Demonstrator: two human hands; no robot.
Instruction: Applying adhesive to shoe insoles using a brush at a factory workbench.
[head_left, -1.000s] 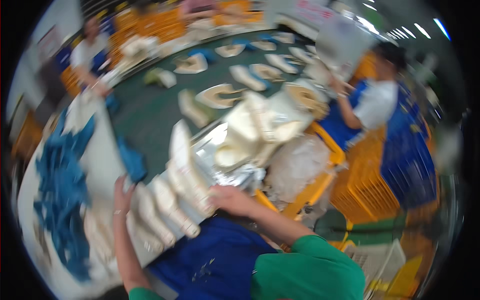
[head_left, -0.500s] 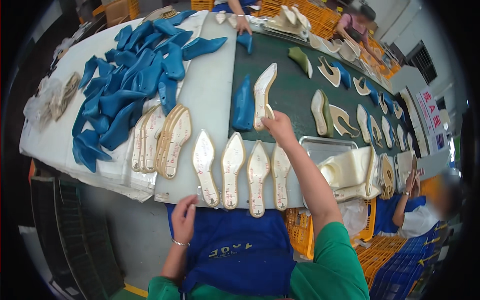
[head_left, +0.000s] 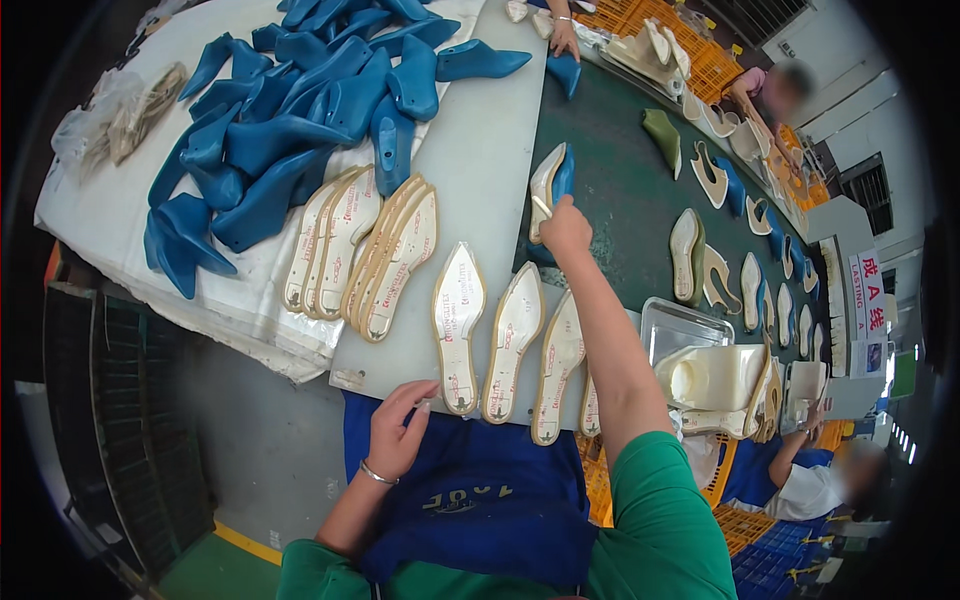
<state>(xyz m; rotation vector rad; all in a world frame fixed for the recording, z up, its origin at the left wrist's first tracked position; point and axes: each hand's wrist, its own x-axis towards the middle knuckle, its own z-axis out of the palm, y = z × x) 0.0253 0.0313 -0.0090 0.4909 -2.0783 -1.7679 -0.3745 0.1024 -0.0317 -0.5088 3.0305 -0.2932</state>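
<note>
My right hand (head_left: 566, 230) reaches over the green belt, fingers closed at the heel end of a cream insole (head_left: 546, 180). That insole lies along a blue shoe last (head_left: 564, 176), partly covering it. A short pale piece (head_left: 541, 207) juts out beside my fingers; its kind is unclear. My left hand (head_left: 397, 435) rests at the table's near edge with fingers apart and nothing in it. Closest to it is an insole (head_left: 459, 335), leftmost in a row with more insoles (head_left: 513, 345) (head_left: 558, 370); my right forearm covers part of another.
Blue lasts (head_left: 300, 120) lie heaped at left behind insole stacks (head_left: 395, 265). A metal tray (head_left: 688, 328) and a cream moulded piece (head_left: 715, 375) are right of my arm. Along the belt (head_left: 620, 190) sit lasts and cut uppers. Another person's hand (head_left: 564, 38) touches a far last.
My right hand has brought the insole onto the blue last, which lay beside it before. My left hand has moved slightly right. The whole view has shifted.
</note>
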